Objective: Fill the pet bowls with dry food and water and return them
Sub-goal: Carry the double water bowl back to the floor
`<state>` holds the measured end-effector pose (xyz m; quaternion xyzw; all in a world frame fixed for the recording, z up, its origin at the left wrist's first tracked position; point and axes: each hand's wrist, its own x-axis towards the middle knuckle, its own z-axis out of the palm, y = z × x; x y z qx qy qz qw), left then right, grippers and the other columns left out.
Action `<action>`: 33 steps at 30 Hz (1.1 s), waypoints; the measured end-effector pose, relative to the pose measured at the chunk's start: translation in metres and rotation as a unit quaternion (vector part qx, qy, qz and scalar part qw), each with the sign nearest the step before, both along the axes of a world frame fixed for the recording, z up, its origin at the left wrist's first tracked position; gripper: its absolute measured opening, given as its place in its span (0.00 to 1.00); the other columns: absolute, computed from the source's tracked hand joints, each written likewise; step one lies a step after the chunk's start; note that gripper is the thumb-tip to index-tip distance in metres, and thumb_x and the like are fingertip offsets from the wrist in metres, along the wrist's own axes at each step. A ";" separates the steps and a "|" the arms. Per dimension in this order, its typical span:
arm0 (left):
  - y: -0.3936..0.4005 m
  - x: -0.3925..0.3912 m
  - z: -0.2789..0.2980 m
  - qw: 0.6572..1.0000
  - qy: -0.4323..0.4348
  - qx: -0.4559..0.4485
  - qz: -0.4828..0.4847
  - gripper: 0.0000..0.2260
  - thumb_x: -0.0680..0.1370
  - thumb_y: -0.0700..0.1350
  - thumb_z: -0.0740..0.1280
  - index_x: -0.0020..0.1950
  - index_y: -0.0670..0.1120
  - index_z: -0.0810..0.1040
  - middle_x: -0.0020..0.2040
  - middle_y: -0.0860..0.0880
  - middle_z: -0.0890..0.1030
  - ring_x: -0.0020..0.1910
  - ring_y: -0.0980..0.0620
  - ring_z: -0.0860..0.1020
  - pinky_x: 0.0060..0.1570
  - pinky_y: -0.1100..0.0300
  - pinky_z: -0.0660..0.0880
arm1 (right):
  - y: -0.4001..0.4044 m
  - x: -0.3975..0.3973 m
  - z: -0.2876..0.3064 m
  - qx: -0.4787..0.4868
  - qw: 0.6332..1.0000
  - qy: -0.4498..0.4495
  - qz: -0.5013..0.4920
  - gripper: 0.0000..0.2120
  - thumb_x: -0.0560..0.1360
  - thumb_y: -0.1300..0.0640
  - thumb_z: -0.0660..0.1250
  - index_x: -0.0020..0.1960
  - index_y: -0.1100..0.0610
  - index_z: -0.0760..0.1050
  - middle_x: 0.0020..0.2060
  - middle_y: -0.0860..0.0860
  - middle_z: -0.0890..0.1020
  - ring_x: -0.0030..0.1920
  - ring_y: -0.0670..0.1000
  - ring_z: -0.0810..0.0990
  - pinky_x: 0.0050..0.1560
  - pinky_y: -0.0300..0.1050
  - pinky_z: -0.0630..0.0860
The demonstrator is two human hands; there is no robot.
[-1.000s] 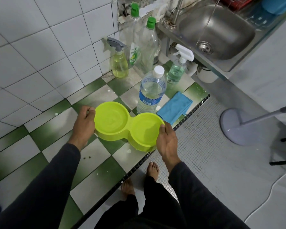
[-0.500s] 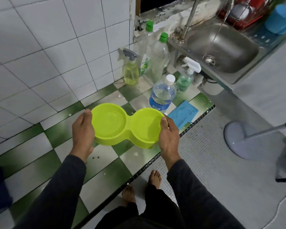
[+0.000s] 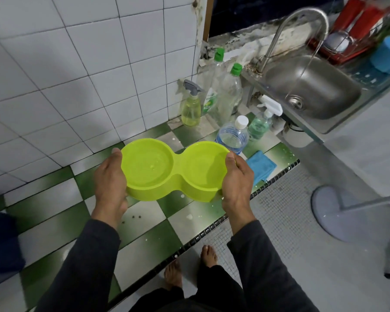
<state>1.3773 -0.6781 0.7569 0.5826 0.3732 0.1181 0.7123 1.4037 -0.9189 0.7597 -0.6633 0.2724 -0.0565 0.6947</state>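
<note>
A lime-green double pet bowl [image 3: 175,170] is held in the air above the green-and-white checkered floor. My left hand [image 3: 109,183] grips its left end and my right hand [image 3: 236,183] grips its right end, thumbs over the rim. Both cups hold no food; the left cup shows a few wet drops. A clear water bottle [image 3: 233,137] with a white cap and blue label stands on the floor just behind the bowl's right end. A few dark kibble bits [image 3: 133,217] lie on a tile below the bowl.
A steel sink [image 3: 313,93] with a running tap [image 3: 302,21] stands at the upper right. Two spray bottles [image 3: 190,106] [image 3: 262,120], two green-capped bottles [image 3: 229,91] and a blue cloth [image 3: 260,167] stand near the wall. A fan base [image 3: 338,210] is on the right.
Both hands have lifted the bowl up off the floor and toward me. The view has tilted up, showing more of the sink and tap.
</note>
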 end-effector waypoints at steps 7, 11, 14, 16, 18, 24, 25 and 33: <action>0.000 -0.009 0.019 0.998 -0.004 0.003 0.063 0.12 0.79 0.62 0.66 0.47 0.57 0.82 0.51 0.57 0.84 0.52 0.51 0.82 0.45 0.54 0.77 | 0.004 0.013 0.021 -0.006 0.999 -0.027 0.041 0.08 0.81 0.49 0.66 0.56 0.45 0.83 0.55 0.40 0.84 0.60 0.46 0.80 0.66 0.56 0.76; 0.001 -0.016 0.029 0.990 -0.019 0.006 0.138 0.14 0.79 0.61 0.68 0.47 0.50 0.81 0.46 0.52 0.79 0.49 0.47 0.77 0.45 0.52 0.71 | 0.013 0.027 0.038 -0.020 0.994 -0.040 0.100 0.08 0.81 0.50 0.64 0.53 0.42 0.83 0.55 0.40 0.84 0.59 0.47 0.80 0.66 0.56 0.76; -0.001 -0.025 0.041 0.983 -0.041 -0.007 0.177 0.12 0.79 0.59 0.70 0.44 0.51 0.81 0.47 0.51 0.78 0.52 0.45 0.76 0.48 0.50 0.72 | 0.016 0.038 0.050 -0.010 0.989 -0.050 0.141 0.08 0.82 0.52 0.64 0.54 0.45 0.83 0.56 0.43 0.84 0.59 0.49 0.80 0.66 0.55 0.76; -0.005 -0.033 0.052 0.979 -0.059 -0.011 0.195 0.11 0.80 0.57 0.70 0.45 0.51 0.81 0.51 0.50 0.80 0.58 0.42 0.78 0.55 0.44 0.76 | 0.018 0.044 0.059 -0.014 0.984 -0.059 0.165 0.08 0.82 0.52 0.65 0.52 0.44 0.82 0.53 0.41 0.84 0.59 0.49 0.80 0.64 0.51 0.76; -0.006 -0.039 0.063 0.975 -0.066 -0.011 0.214 0.11 0.80 0.57 0.70 0.49 0.50 0.81 0.56 0.48 0.81 0.62 0.40 0.78 0.60 0.40 0.76 | 0.022 0.049 0.069 -0.023 0.980 -0.070 0.186 0.09 0.81 0.52 0.65 0.46 0.42 0.82 0.49 0.37 0.83 0.57 0.47 0.80 0.60 0.48 0.76; -0.001 -0.067 0.090 0.962 -0.058 0.026 0.267 0.12 0.80 0.62 0.67 0.52 0.54 0.80 0.58 0.47 0.81 0.59 0.42 0.78 0.52 0.44 0.79 | 0.041 0.054 0.100 -0.021 0.960 -0.091 0.263 0.09 0.80 0.50 0.66 0.43 0.41 0.82 0.53 0.41 0.84 0.58 0.50 0.81 0.66 0.57 0.75; 0.001 -0.073 0.095 0.958 -0.062 0.033 0.279 0.12 0.80 0.62 0.67 0.51 0.54 0.80 0.56 0.49 0.81 0.57 0.43 0.78 0.50 0.46 0.78 | 0.046 0.053 0.106 -0.016 0.957 -0.093 0.274 0.09 0.79 0.50 0.66 0.43 0.42 0.82 0.53 0.41 0.84 0.58 0.50 0.81 0.66 0.57 0.75; 0.017 -0.128 0.137 0.920 -0.095 0.052 0.377 0.14 0.80 0.58 0.69 0.44 0.48 0.79 0.49 0.47 0.80 0.51 0.44 0.78 0.51 0.44 0.75 | 0.095 0.033 0.151 0.008 0.924 -0.103 0.368 0.14 0.78 0.49 0.68 0.36 0.36 0.82 0.45 0.34 0.82 0.54 0.47 0.80 0.63 0.57 0.77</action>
